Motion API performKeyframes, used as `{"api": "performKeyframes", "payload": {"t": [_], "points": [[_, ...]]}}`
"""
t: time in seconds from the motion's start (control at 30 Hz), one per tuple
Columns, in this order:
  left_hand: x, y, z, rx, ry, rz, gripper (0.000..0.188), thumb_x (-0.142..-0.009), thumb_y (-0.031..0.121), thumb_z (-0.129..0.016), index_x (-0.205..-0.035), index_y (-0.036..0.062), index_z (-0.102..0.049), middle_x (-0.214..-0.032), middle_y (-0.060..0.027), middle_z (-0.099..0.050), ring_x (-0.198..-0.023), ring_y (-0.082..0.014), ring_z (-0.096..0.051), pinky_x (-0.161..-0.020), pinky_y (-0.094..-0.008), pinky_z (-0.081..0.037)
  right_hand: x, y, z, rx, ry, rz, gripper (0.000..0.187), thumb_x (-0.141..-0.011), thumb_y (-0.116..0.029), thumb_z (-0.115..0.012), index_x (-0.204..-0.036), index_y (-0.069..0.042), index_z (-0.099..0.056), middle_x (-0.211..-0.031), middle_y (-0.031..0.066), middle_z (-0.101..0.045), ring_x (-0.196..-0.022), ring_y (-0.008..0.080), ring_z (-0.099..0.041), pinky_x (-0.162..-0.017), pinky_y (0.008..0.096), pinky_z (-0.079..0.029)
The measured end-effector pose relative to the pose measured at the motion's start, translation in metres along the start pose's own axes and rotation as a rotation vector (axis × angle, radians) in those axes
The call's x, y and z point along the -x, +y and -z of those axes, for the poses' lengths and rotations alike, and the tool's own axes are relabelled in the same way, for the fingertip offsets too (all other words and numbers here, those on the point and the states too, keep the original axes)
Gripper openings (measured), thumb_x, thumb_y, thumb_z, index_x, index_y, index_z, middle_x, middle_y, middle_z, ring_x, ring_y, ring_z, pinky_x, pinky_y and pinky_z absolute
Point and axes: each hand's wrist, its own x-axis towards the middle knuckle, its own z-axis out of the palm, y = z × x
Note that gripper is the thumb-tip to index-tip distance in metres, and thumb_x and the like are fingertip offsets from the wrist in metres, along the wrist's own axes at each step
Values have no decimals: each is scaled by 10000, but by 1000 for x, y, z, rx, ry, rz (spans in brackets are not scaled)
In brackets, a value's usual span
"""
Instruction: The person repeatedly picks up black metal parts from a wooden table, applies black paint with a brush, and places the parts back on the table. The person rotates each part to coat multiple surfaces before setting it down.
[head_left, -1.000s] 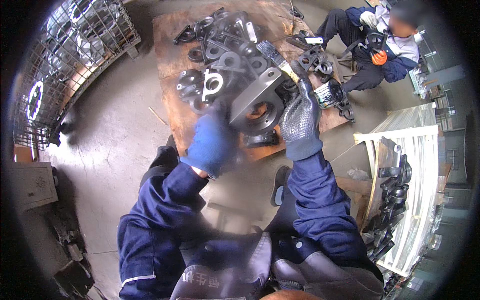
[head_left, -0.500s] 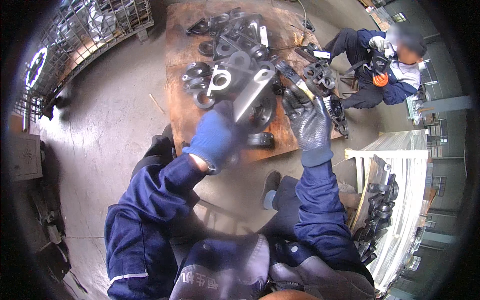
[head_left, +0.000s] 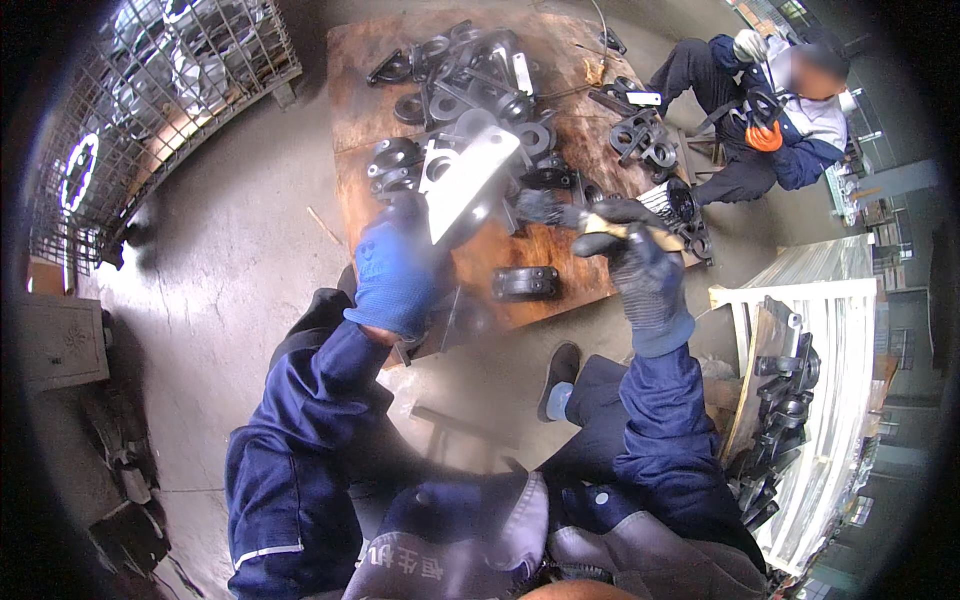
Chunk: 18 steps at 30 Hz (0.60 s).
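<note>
My left hand (head_left: 398, 268), in a blue glove, grips a heavy metal casting (head_left: 466, 182) by its lower end; the casting's flat bright face points up and to the right. My right hand (head_left: 640, 272), in a dark grey glove, is closed around a tool with a pale wooden handle (head_left: 618, 229), held just right of the casting and apart from it. Both hands hover above a rusty brown metal plate (head_left: 560, 270) on the floor. A black ring-shaped part (head_left: 525, 283) lies on the plate between my hands.
Several dark castings (head_left: 470, 75) are heaped at the plate's far end. A wire-mesh cage (head_left: 175, 75) with parts stands far left. Another person (head_left: 775, 110) in blue sits at the far right with more parts (head_left: 645, 135). A rack of parts (head_left: 780, 400) stands right.
Both hands have risen closer to the camera. The casting has tilted more upright in my left hand, and my right hand has moved to the right with the tool.
</note>
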Motion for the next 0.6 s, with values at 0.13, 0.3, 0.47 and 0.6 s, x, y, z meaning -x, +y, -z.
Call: {"api": "performKeyframes", "payload": {"t": [0.13, 0.3, 0.47, 0.6], "points": [[-4, -2, -2, -63, -33, -65, 274, -816, 236, -669, -960, 21, -580, -785, -183, -627, -690, -381, -639, -597, -456, -503, 4, -10, -17, -287, -208, 41, 376, -1027, -281, -523, -1237, 22, -595, -1143, 142, -676, -979, 223, -698, -904, 348, -538], [-5, -6, -8, -6, -13, -80, 334, -841, 304, -683, -993, 26, -578, -791, -200, -636, -731, -397, -650, -623, -464, -505, 6, -13, -35, -356, -314, 38, 363, -967, -203, -597, -1295, -47, -594, -1254, 96, -639, -1084, 197, -655, -873, 306, -559], [-4, -14, -13, 71, -23, -37, 355, -849, 325, -682, -990, 18, -571, -819, -214, -640, -757, -416, -644, -640, -474, -496, -1, -8, -48, -80, -314, 145, 429, -904, -344, -612, -1246, -88, -656, -1187, 97, -693, -1054, 224, -669, -868, 356, -541], [-4, -16, -17, 75, -39, -100, 369, -861, 331, -669, -989, -1, -569, -814, -230, -636, -770, -425, -641, -648, -484, -490, -8, -3, -52, 221, -260, 328, 405, -898, -340, -646, -1231, -110, -672, -1161, 86, -701, -1018, 284, -671, -901, 392, -524]]}}
